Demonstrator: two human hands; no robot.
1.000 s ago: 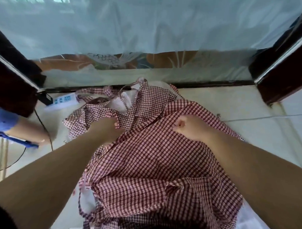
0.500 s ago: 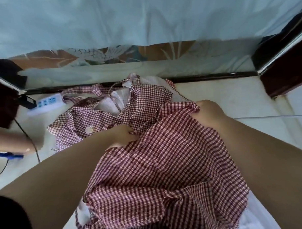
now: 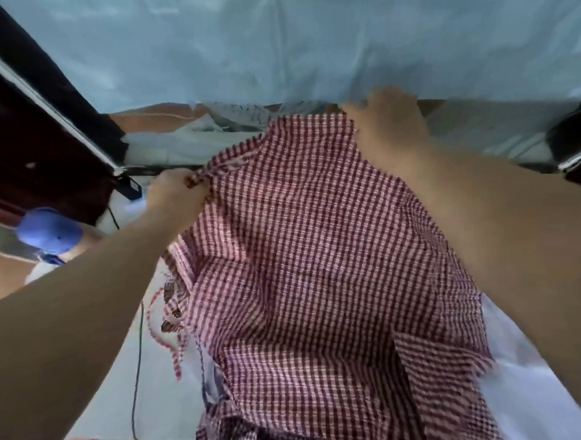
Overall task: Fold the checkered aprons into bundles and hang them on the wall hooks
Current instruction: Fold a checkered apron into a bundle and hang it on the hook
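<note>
1. Your left hand [image 3: 176,194] pinches the near-left corner of the checkered apron [image 3: 316,251], with the fingers curled round a bunched bit of its edge.
2. Your right hand [image 3: 389,117] holds the far-right corner of the same apron. Motion blur hides how its fingers lie, but the cloth hangs from that hand.
3. The apron is stretched between your two hands, with the right corner further from you than the left. Its red-and-white checked panel runs back toward you, and the lower part is crumpled at the bottom of the view.
4. A thin checked strap [image 3: 165,339] dangles off the apron's left edge, below your left forearm.
5. The white bench [image 3: 101,407] lies beneath the apron and shows on both sides of it.
6. A dark cable [image 3: 136,373] runs along the bench, left of the strap.
7. A black plug [image 3: 130,189] sits just left of your left hand.
8. Further left there is a blue fabric shape [image 3: 49,231], beside a dark wooden frame [image 3: 33,146].
9. A pale blue sheet [image 3: 276,39] hangs across the back, behind your right hand.
</note>
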